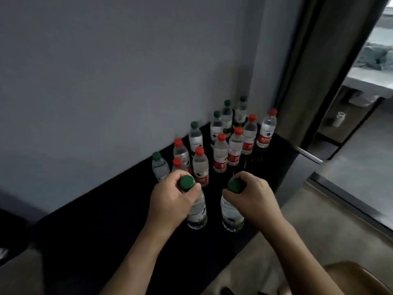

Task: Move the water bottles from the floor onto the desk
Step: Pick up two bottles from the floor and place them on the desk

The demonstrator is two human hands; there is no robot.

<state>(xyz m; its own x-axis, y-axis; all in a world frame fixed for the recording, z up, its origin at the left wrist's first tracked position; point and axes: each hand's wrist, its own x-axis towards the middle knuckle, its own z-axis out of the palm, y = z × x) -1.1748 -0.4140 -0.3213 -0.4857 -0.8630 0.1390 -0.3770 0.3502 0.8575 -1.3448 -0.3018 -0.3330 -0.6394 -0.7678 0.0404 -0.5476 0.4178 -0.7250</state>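
Head view puts both my hands low in the middle. My left hand grips the neck of a green-capped bottle, fingers curled just under its cap. My right hand grips a second green-capped bottle the same way, thumb and fingers wrapped round the top. Both bottles stand upright, side by side and a little apart, near the front edge of the black surface; I cannot tell whether their bases touch it. Beyond my hands I see a cluster of upright bottles on the same surface, red-capped ones nearer the middle and green-capped ones mostly toward the grey wall. A dark curtain hangs to the right of the cluster. A brown chair shows at lower right.
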